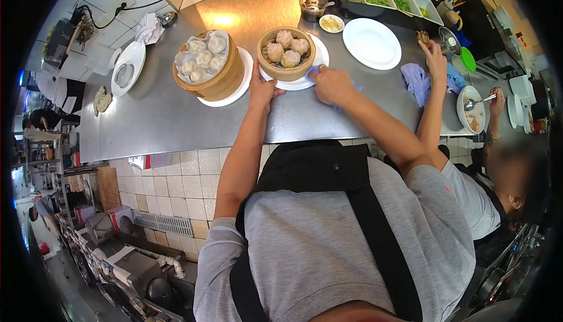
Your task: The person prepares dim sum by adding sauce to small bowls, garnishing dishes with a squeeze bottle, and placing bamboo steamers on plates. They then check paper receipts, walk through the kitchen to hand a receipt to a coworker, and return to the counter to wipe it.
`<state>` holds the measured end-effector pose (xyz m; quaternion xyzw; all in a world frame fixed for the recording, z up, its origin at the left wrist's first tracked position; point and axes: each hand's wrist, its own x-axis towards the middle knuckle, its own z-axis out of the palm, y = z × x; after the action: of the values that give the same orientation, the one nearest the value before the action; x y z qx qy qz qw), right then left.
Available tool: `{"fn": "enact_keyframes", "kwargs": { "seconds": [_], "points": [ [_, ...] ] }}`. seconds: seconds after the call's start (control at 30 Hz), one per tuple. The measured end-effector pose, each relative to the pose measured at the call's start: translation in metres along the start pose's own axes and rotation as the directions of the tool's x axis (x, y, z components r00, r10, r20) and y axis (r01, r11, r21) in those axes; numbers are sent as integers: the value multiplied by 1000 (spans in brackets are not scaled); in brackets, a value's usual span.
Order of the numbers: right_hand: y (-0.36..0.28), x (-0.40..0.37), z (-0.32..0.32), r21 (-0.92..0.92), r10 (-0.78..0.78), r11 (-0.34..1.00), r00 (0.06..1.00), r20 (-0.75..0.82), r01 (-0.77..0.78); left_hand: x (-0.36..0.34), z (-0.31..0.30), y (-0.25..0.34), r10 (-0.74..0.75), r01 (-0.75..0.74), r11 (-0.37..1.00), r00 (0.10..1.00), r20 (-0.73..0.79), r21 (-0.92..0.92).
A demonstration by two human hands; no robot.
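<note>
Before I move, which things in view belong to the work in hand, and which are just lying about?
Likely in use: small round bamboo steamer; round white plate beneath it; purple cloth in the right hand.

Apparently lying about: crumpled beige cloth, far left; bare oval white plate.

Counter [176, 122] showing smooth metal, reflecting light. Steamer baskets [224, 78] [293, 71] looking like wood or bamboo, the left one holding a paper-like liner [186, 64]. Plate [372, 43] appearing glossy, smooth. Purple cloth [416, 82] looking matt, crumpled. Floor tiles [185, 175] showing light, grimy-looking surfaces.
</note>
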<state>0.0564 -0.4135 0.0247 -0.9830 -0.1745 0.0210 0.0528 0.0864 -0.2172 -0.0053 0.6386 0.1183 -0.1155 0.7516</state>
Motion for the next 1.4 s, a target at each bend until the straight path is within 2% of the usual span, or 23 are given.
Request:
{"fn": "enact_keyframes", "kwargs": {
  "seconds": [0.1,0.23,0.3,0.33,0.4,0.43,0.53,0.6,0.77,0.87,0.97,1.17,1.2,1.3,1.4],
  "points": [
    [-33,-4,-6,126,74,989,996,40,-79,2,-1,-3,18,-18,1000,1000,15,-13],
    [-48,1,2,356,-87,929,994,-61,103,4,-8,-7,34,-32,999,998,58,-31],
    [-65,1,-2,297,-28,953,994,-105,58,9,-16,-13,40,-34,998,994,102,-60],
    [-69,0,-5,265,-3,963,992,-128,37,11,-18,-17,49,-48,999,994,96,-13],
    [-68,-1,3,200,-28,978,991,-131,54,11,-21,-18,65,-72,994,994,83,82],
    [-66,-2,6,166,-42,984,990,-131,63,10,-20,-16,58,-64,996,993,107,58],
    [-20,-11,8,76,-106,991,991,-79,112,4,-19,-6,22,-29,999,988,154,43],
    [14,-15,-16,47,-28,999,999,23,27,1,-18,-1,-22,9,996,990,142,93],
    [63,30,-16,-101,32,994,992,-125,-45,3,-18,-1,-16,8,999,988,156,49],
    [72,43,0,-174,-58,984,985,-164,29,7,-22,-10,-12,5,999,991,133,51],
    [56,18,-9,-234,-139,968,973,-186,94,5,-20,-12,1,-6,999,994,110,47],
    [9,-20,-1,-67,-21,998,994,-112,13,-1,-16,-4,-8,3,999,996,90,52],
    [8,-22,-5,7,15,1000,998,-59,-15,2,-17,-7,-11,6,999,995,95,52],
    [8,-32,-13,183,-77,979,995,-55,86,10,-22,-12,-36,23,994,993,115,109],
    [18,-28,-7,505,-252,848,961,115,163,14,-22,-5,-97,80,989,986,136,128]
  ]
}}
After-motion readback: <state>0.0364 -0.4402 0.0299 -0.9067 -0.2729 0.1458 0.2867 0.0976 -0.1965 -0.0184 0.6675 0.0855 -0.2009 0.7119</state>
